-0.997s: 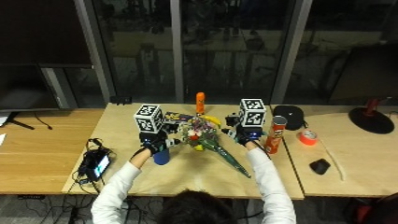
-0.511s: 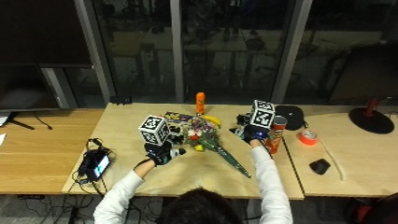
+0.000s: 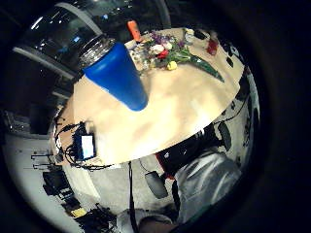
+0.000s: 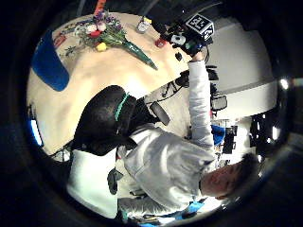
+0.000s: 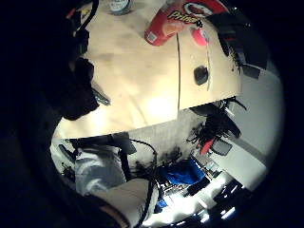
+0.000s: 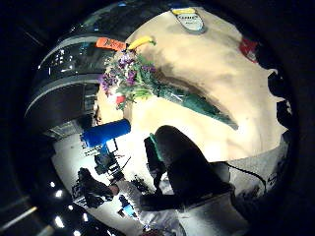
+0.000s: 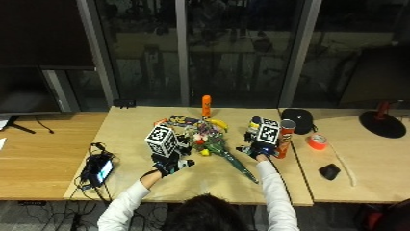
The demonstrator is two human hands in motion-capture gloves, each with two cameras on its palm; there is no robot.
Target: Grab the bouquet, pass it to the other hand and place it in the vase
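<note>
A: Where is the bouquet now?

B: Lying flat on the counter between the two hands, flowers toward the window, its green wrapped stem slanting back toward the person; nobody holds it.

A: And the vase?

B: The blue one stands just beside the left hand; in the outside view that hand hides it; probably kept near so the final drop is short.

A: The fingers?

B: The left hand's look relaxed and spread, grasping nothing; the right hand hovers beside the stem, near a red can; whether its fingers are curled I cannot tell; it seems placed for the pickup.
</note>
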